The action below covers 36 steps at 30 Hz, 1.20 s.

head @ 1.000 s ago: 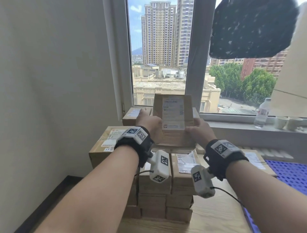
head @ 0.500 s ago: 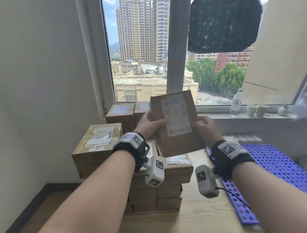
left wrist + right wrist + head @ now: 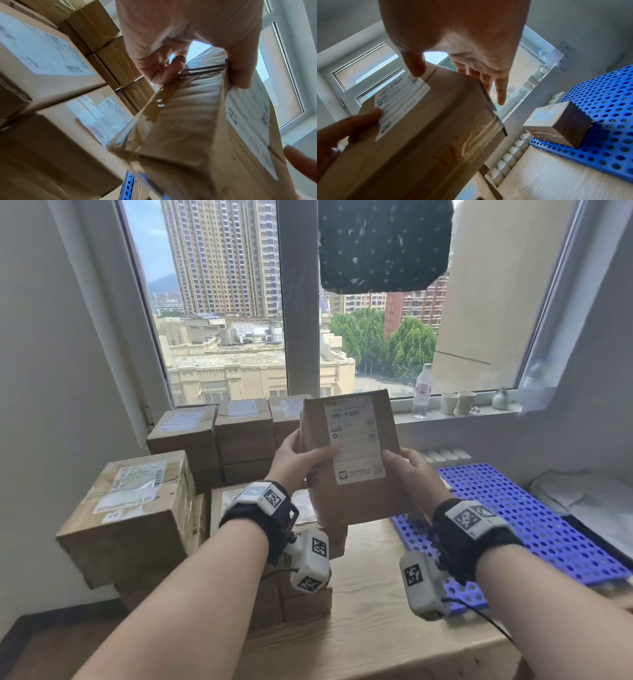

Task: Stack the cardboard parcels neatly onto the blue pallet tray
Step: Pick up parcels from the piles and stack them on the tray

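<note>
Both hands hold a brown cardboard parcel [image 3: 352,460] upright in the air, its white label facing me. My left hand [image 3: 298,460] grips its left edge, thumb on the label and fingers [image 3: 164,73] behind. On the right edge is my right hand [image 3: 407,470], thumb in front and fingers [image 3: 498,88] behind. To the left, several more parcels [image 3: 137,508] stand stacked. The blue pallet tray [image 3: 513,508] lies at the right on the table. One small parcel [image 3: 556,124] sits near the blue tray's [image 3: 607,121] corner; the held parcel hides it in the head view.
The wooden table [image 3: 359,628] carries the tray. A water bottle [image 3: 422,392] and paper cups [image 3: 459,402] stand on the windowsill. A white radiator [image 3: 508,155] runs below the sill. A white bundle [image 3: 582,494] lies beyond the tray's right side.
The parcel has come up off the stack by the window and moved right and toward me in both hands. The view has swung right, showing more of the blue tray.
</note>
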### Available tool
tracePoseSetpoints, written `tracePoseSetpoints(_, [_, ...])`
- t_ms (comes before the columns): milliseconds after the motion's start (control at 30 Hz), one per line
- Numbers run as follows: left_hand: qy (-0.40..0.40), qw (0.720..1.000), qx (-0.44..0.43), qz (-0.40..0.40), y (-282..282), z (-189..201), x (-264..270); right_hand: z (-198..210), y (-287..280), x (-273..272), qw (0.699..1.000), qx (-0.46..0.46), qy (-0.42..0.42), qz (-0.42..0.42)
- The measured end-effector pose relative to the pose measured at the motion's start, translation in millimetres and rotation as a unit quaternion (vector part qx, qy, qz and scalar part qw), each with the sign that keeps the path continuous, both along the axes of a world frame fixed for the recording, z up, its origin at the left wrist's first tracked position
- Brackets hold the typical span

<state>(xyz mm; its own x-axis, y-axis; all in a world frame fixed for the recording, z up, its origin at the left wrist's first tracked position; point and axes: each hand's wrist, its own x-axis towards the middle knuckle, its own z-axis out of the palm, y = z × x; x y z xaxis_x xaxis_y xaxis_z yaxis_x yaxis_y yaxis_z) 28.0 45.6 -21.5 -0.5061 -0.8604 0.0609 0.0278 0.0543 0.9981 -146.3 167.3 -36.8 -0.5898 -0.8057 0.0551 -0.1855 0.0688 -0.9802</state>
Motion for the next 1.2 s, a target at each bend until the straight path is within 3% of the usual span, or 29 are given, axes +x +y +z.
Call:
tracePoseSetpoints(200, [0.012, 0.999, 0.004, -0.031, 16.1, 3.4, -63.0, -2.9, 21.5, -62.0, 1.000, -0.009, -0.014, 0.018])
tracePoseSetpoints(700, [-0.008, 0.997, 0.053, -0.063, 83.5, -25.0, -280.4, -28.9, 85.6, -274.6, 0.999, 0.000, -0.050, 0.019])
tracePoseSetpoints(1200, [-0.069, 0.989, 0.090, -0.098, 94.0, -78.3, -387.4, -90.4, 95.4, -376.3, 0.991, 0.053, -0.122, 0.003])
